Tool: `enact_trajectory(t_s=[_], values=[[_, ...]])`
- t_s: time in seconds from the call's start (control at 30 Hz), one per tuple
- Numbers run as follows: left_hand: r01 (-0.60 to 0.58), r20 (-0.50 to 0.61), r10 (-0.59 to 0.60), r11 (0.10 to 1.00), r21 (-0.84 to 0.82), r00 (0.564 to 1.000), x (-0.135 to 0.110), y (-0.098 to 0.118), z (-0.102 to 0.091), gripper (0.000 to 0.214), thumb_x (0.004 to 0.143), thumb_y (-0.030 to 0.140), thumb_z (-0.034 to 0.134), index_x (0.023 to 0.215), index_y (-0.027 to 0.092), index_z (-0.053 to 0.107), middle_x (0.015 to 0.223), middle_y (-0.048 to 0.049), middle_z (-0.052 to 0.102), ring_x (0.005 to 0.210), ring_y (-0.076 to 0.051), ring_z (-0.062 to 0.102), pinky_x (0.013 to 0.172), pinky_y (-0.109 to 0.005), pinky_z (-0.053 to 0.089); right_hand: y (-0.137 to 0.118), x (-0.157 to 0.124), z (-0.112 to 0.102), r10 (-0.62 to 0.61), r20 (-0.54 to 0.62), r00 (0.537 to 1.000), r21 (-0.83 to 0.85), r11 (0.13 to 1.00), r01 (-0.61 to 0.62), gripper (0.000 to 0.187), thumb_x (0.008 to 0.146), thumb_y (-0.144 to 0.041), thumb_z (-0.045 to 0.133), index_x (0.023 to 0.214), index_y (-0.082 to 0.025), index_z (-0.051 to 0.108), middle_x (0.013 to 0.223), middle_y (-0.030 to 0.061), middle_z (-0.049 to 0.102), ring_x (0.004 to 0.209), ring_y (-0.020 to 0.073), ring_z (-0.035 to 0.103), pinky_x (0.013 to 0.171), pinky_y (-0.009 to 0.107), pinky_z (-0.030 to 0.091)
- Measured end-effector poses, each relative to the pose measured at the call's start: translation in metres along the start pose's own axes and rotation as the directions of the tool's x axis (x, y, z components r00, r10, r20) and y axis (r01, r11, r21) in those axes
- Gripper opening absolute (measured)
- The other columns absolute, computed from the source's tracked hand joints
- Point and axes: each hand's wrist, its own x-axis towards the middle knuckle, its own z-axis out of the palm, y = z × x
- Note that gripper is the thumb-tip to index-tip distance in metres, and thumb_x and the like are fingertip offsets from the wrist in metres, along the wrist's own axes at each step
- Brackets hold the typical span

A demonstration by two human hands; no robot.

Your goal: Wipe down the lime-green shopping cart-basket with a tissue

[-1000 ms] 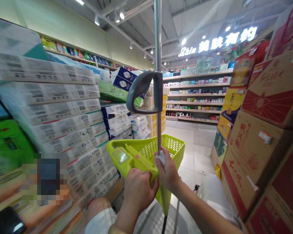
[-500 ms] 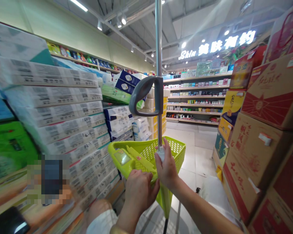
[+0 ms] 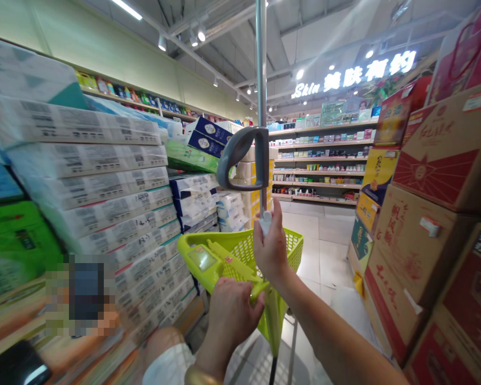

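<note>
My left hand (image 3: 236, 307) is closed over the near rim of a lime-green shopping cart (image 3: 192, 262). My right hand (image 3: 271, 243), a little higher and further right, is wrapped around an upright metal pole (image 3: 261, 69). A pale grey collar (image 3: 265, 222) on the pole shows between thumb and fingers. Above that hand, a dark grey loop handle (image 3: 229, 163) sticks out to the left of the pole. The pole's top runs out of view. Slotted mesh forms the cart's basket, and its inside is partly hidden by my right hand.
Tall stacks of wrapped paper packs (image 3: 104, 160) stand close on the left. On the right, cardboard cartons (image 3: 420, 240) are piled high. A tiled aisle (image 3: 316, 240) runs between them to lit shelves (image 3: 320, 155). A dark phone-like object (image 3: 18, 363) is at lower left.
My right hand has moved up with the pale collar on the pole. The loop handle has shifted slightly right. My left hand stays on the cart's rim.
</note>
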Motion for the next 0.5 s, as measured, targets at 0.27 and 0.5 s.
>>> enact_trajectory(t_s=[0.27, 0.5], values=[[-0.058, -0.011, 0.058, 0.998, -0.024, 0.998, 0.0, -0.012, 0.0, 0.03, 0.085, 0.041, 0.052, 0.063, 0.021, 0.06, 0.063, -0.0056, 0.066, 0.068, -0.023, 0.06, 0.069, -0.036, 0.035, 0.03, -0.079, -0.011, 0.299, 0.244, 0.922, 0.288, 0.886, -0.364, 0.049, 0.095, -0.039, 0.046, 0.138, -0.023, 0.033, 0.104, 0.0078, 0.065, 0.079, 0.018, 0.066, 0.07, 0.032, 0.055], [-0.048, -0.008, 0.048, 0.999, -0.02, 0.999, 0.0, -0.012, 0.001, 0.031, 0.087, 0.04, 0.05, 0.063, 0.022, 0.06, 0.064, -0.0044, 0.068, 0.067, -0.023, 0.061, 0.068, -0.037, 0.034, 0.003, 0.015, -0.001, 0.432, 0.251, 0.867, 0.686, 0.552, -0.474, 0.026, 0.091, -0.049, 0.044, 0.104, -0.028, 0.036, 0.076, -0.0056, 0.056, 0.055, 0.0112, 0.059, 0.051, 0.023, 0.047]])
